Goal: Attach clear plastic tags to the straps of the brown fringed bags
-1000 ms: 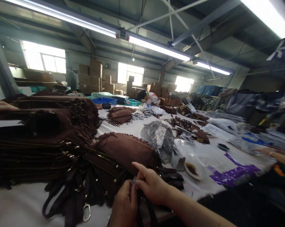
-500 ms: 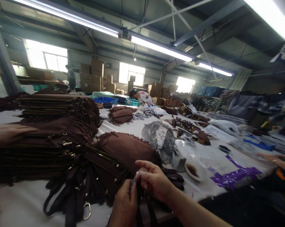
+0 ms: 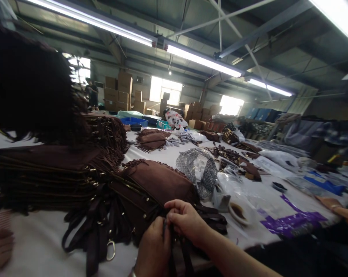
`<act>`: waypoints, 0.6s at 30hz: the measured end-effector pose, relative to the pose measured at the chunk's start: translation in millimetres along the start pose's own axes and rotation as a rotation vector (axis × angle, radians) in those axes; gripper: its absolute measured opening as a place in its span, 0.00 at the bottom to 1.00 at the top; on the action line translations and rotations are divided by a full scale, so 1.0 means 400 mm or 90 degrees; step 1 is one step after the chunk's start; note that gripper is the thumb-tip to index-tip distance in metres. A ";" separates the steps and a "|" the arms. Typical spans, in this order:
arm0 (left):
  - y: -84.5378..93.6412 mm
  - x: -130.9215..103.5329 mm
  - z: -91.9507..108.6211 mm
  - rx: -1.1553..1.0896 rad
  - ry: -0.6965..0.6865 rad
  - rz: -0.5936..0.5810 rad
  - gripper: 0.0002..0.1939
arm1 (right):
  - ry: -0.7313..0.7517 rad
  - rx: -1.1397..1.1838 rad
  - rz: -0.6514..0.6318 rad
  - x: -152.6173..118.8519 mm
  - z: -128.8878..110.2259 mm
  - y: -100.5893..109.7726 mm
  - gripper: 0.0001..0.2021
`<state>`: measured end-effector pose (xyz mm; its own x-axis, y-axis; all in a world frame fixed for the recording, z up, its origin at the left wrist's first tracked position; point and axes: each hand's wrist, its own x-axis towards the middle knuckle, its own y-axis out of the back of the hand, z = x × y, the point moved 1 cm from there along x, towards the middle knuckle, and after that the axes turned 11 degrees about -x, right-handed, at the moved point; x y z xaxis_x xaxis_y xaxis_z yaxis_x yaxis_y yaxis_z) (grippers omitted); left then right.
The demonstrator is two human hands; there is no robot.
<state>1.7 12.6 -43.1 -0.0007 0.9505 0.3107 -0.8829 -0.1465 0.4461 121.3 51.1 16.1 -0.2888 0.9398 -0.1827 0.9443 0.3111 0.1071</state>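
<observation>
In front of me my left hand (image 3: pixel 155 244) is closed, thumb pressed on a thin, dark bluish thing (image 3: pixel 164 227) that is mostly hidden. Against it, my right hand (image 3: pixel 188 222) pinches with thumb and fingers; what it grips is too small and covered to name. Dark straps (image 3: pixel 187 256) hang below both hands. Just beyond them lies a brown fringed bag (image 3: pixel 159 179) on a small pile, with gold-coloured zips and studs. More dark straps (image 3: pixel 94 227) spill over the table to the left, one ending in a metal clasp (image 3: pixel 110 251).
Stacked brown bags (image 3: pixel 44 169) stand at left, a dark fringed mass (image 3: pixel 32 84) above them. Another person's hand (image 3: pixel 0 248) is at lower left, a co-worker's hand (image 3: pixel 329 202) at right. A tape roll (image 3: pixel 238 213) and purple plastic (image 3: pixel 295 220) lie on the right.
A dark fringed mass has come up at the left, blocking the window. The other person's hand is off the bag stack. My hands stay together, the bluish thing now less visible.
</observation>
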 end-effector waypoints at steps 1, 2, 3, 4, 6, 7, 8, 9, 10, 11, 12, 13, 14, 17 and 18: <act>-0.001 0.000 -0.002 0.005 -0.002 -0.001 0.15 | 0.007 -0.033 0.012 -0.004 0.001 0.005 0.17; -0.003 0.000 -0.005 0.006 -0.004 -0.004 0.15 | 0.015 -0.064 0.020 -0.007 0.003 0.010 0.17; -0.005 0.001 -0.007 0.006 -0.005 -0.007 0.14 | 0.023 -0.090 0.025 -0.011 0.005 0.016 0.17; -0.007 0.001 -0.009 0.006 -0.006 -0.010 0.14 | 0.032 -0.112 0.029 -0.014 0.007 0.020 0.18; -0.009 0.002 -0.011 0.009 -0.010 -0.006 0.14 | 0.050 -0.142 0.035 -0.021 0.011 0.028 0.20; -0.009 0.002 -0.011 0.010 -0.014 -0.003 0.14 | 0.058 -0.156 0.037 -0.024 0.012 0.030 0.21; -0.008 0.002 -0.010 0.010 -0.018 0.000 0.14 | 0.064 -0.169 0.040 -0.026 0.013 0.031 0.21; -0.008 0.002 -0.009 0.009 -0.024 0.004 0.14 | 0.070 -0.183 0.045 -0.029 0.013 0.031 0.22; -0.007 0.002 -0.008 0.009 -0.031 0.009 0.14 | 0.073 -0.194 0.051 -0.032 0.013 0.031 0.22; -0.006 0.002 -0.006 0.009 -0.038 0.015 0.14 | 0.075 -0.203 0.056 -0.034 0.013 0.030 0.21; -0.005 0.002 -0.004 0.012 -0.046 0.020 0.14 | 0.077 -0.209 0.062 -0.036 0.014 0.029 0.21; -0.005 0.002 -0.002 0.017 -0.055 0.027 0.14 | 0.076 -0.214 0.069 -0.037 0.015 0.027 0.21; -0.005 0.002 -0.001 0.023 -0.064 0.031 0.13 | 0.075 -0.218 0.076 -0.038 0.018 0.026 0.21; -0.007 0.001 0.003 0.049 -0.075 0.036 0.13 | 0.081 -0.248 0.110 -0.034 0.030 0.023 0.21; -0.007 0.000 0.004 0.059 -0.075 0.035 0.13 | 0.084 -0.268 0.126 -0.031 0.034 0.022 0.21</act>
<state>5.0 12.8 -43.2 0.0115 0.9023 0.4309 -0.8359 -0.2278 0.4993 135.5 40.3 6.2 -0.1529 0.9882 0.0044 0.8457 0.1285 0.5179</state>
